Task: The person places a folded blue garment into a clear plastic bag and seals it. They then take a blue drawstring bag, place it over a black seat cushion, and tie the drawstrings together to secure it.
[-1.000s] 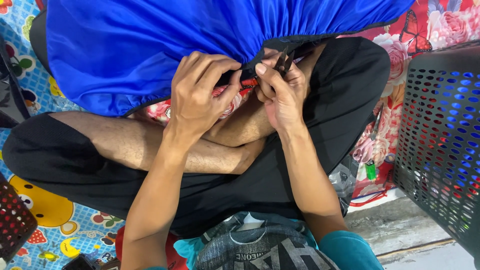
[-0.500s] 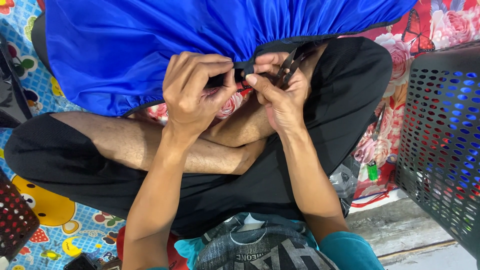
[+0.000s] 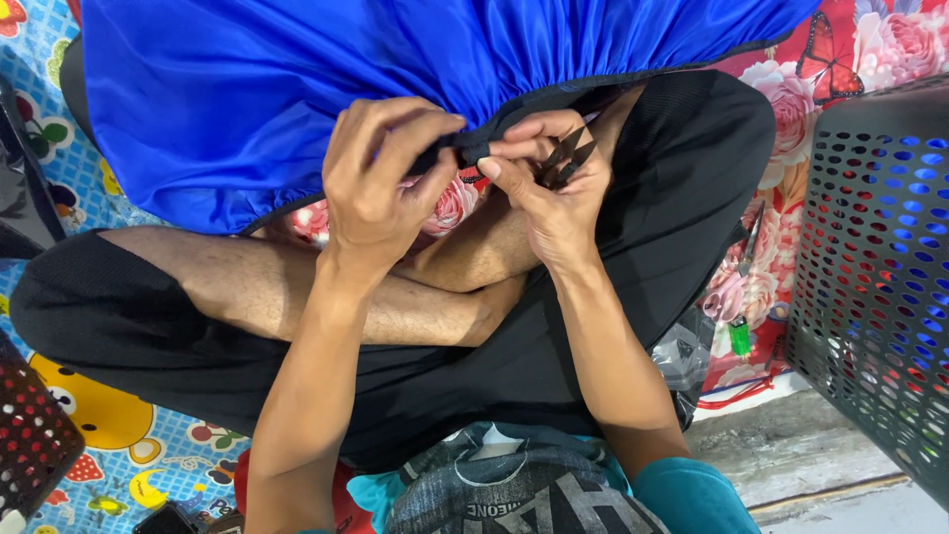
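So the person was sitting cross-legged on the floor in loose black shorts (image 3: 593, 326), with a big shiny blue satin garment (image 3: 395, 89) draped over the knees and bunched up at the top of the view. That garment had a narrow black gathered waistband (image 3: 465, 150) along its lower edge, and that band sat right between the two hands, over the crossed shins.

The left hand (image 3: 381, 193) was curled shut, thumb and fingers pinching the black band from above. The right hand (image 3: 549, 188) was closed too, its thumb and forefinger pinching the same band just beside the left, so the two hands nearly touched. Tucked in the right palm was a pair of small dark metal thread snips (image 3: 565, 156), blades pointing up and to the right, slightly parted as far as I could tell. I couldn't tell whether the blades touched the fabric.

Around them: a dark grey perforated plastic basket (image 3: 870, 287) stood on the right, with blue cloth showing through its holes. Under it lay a red floral cloth with pink roses (image 3: 781, 227). A light blue cartoon-print mat (image 3: 129, 445) covered the floor on the left, and the corner of another dark perforated basket (image 3: 30, 445) poked in at bottom left.
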